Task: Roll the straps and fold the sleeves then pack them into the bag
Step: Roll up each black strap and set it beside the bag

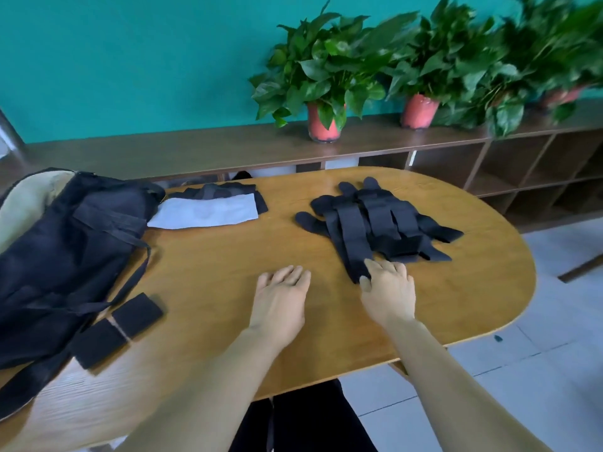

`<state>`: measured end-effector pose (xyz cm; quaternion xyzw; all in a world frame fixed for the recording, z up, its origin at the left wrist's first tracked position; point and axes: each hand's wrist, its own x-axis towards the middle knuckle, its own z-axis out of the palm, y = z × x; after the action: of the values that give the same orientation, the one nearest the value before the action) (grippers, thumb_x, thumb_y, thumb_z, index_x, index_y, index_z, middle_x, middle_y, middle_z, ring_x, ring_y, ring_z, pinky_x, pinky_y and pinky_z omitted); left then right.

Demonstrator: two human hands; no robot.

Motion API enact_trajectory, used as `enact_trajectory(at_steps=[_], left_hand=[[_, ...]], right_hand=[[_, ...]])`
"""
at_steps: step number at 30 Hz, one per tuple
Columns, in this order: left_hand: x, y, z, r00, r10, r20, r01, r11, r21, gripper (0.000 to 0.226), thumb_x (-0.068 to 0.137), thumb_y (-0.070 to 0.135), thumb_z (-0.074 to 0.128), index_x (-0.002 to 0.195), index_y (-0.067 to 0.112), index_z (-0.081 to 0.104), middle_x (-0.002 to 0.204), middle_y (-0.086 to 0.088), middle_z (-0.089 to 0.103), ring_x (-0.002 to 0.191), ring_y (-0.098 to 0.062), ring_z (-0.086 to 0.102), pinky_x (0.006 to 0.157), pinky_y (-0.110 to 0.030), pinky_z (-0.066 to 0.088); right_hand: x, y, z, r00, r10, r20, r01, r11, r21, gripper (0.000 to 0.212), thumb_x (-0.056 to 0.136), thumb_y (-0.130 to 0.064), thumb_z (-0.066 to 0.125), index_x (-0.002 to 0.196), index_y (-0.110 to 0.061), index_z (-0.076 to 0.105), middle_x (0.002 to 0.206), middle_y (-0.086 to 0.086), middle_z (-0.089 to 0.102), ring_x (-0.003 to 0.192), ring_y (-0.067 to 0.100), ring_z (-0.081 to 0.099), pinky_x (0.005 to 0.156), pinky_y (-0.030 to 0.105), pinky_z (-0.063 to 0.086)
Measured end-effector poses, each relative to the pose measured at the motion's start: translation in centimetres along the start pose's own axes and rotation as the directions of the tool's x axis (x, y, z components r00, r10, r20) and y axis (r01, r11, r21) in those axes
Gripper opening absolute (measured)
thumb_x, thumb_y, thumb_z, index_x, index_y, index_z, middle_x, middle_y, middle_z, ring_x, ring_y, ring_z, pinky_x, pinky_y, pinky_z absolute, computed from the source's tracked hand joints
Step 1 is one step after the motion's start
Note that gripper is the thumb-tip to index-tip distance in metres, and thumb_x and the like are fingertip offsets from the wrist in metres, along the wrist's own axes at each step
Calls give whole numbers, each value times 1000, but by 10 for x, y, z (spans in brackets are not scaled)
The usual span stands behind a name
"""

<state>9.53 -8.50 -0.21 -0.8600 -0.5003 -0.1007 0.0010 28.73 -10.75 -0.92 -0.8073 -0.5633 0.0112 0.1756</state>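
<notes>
Currently the task reads as barely begun. Obs. follow.

R hand (pixel 388 291): thumb and forefinger appear to pinch the near end of a long strap (pixel 354 243). The strap runs away from the fingertips into the strap pile (pixel 385 220). The other fingers are loosely bent above the tabletop. There is slight blur, so the grip is probable, not certain.

L hand (pixel 280 298): released, fingers straight and close together, palm down on the wooden table (pixel 228 256), holding nothing. It lies near the R thumb and apart from the strap.

Strap pile: just beyond the R fingertips. The straps lie flat and overlap, approx. parallel. None is rolled as far as can be seen.

Sleeves (pixel 208 207): well beyond the L fingertips and off to the L. A white one lies on darker ones in a flat stack. Cannot tell whether they are folded to final form.

Black bag (pixel 65 256): well to the L of the L fingers, slumped over the table edge. Its inside is not visible. Two black pads (pixel 137 313) lie just beside it, on the L wrist side.

Status: rolling, nil done. Packing, nothing seen in the bag. Outstanding: roll each strap, fold the sleeves, load everything into the bag. The step in hand looks like taking up the first strap for rolling.
</notes>
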Motion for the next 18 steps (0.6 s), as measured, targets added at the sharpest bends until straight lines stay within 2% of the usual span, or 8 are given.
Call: enact_trajectory(at_steps=[4,8,12,15,18], left_hand=[[19,20,2,998,55,-11,-55,998,-14,45,102,20,34,147,22,32,149,6,40,139,-12,28,106,-35,20],[44,40,2,995,95,-15,-95,995,-23,41,102,32,36,142,25,37,133,8,55,125,-15,41,96,-33,26],[59,48,6,991,131,-3,-131,991,-23,36,99,34,45,134,28,49,132,12,55,123,-14,43,95,-33,25],[66,47,12,988,156,9,-155,988,-16,31,98,31,45,127,31,57,131,15,55,121,-11,43,93,-33,24],[69,46,18,988,155,19,-154,988,-25,34,98,31,45,132,32,53,134,15,54,120,-10,46,91,-31,24]], right_hand=[[-4,5,10,999,-47,-20,47,999,-3,41,96,-27,46,136,-19,48,132,1,54,127,24,38,96,34,35],[-3,9,21,992,-98,-75,105,989,105,36,86,-17,60,123,-14,61,117,4,62,108,27,52,86,37,43],[-2,13,29,984,-111,-138,144,953,265,47,76,-9,68,122,-11,61,110,8,62,98,29,59,78,37,53],[-1,15,31,978,-102,-179,152,944,294,52,76,-17,70,126,-11,58,115,6,61,98,26,61,78,36,54],[0,16,31,980,-77,-181,135,933,334,52,81,-23,67,130,-12,55,119,5,60,104,23,59,83,37,53]])
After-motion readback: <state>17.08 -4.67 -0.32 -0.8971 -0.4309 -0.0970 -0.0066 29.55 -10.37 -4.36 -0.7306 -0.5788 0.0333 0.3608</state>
